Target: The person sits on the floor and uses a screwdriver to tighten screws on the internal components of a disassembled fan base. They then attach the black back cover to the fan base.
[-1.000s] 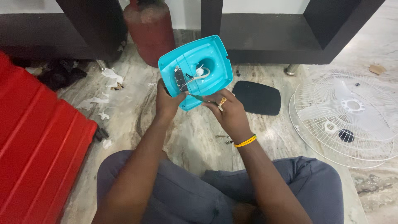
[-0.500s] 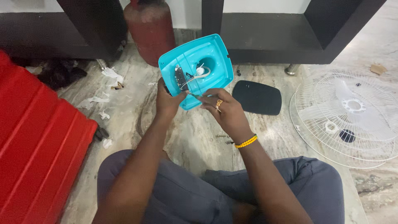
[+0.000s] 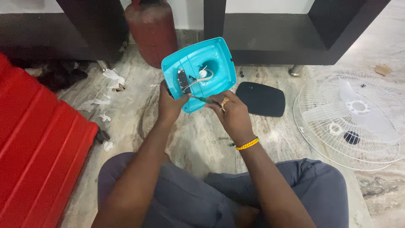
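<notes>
Both hands raised close together, left [image 3: 171, 105] clasped, right [image 3: 230, 112] pinching.

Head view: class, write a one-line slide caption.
Left hand steadies turquoise fan base; right hand works a screwdriver inside.

Both arms bare, no sleeves. Right hand [image 3: 230, 112]: gold-coloured ring on one finger. Right wrist: beaded bracelet [image 3: 247, 144], yellow w/ orange beads, thin, snug fit. Left hand [image 3: 172, 103]: no ring or band seen. Legs: grey-blue trousers [image 3: 177, 190], soft fabric, creased at knees.
</notes>
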